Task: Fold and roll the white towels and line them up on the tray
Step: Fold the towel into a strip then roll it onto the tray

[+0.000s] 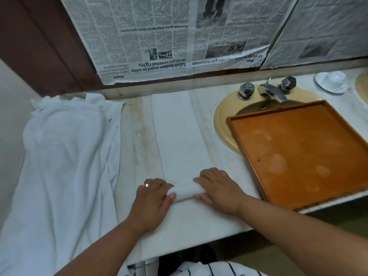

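We are counting two hands, the left hand (153,202) and the right hand (219,188), with one ring (146,185). We are finding one long folded towel (175,136), one heap of towels (65,156) whose number we are not making out, one tray (298,152), one sink (221,118) fully in view, one tap (272,91) with two handles (246,90), one cup (336,77) and one saucer (323,84).

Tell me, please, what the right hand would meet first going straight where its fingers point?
Likely the left hand, just across the towel roll that the right hand holds too.
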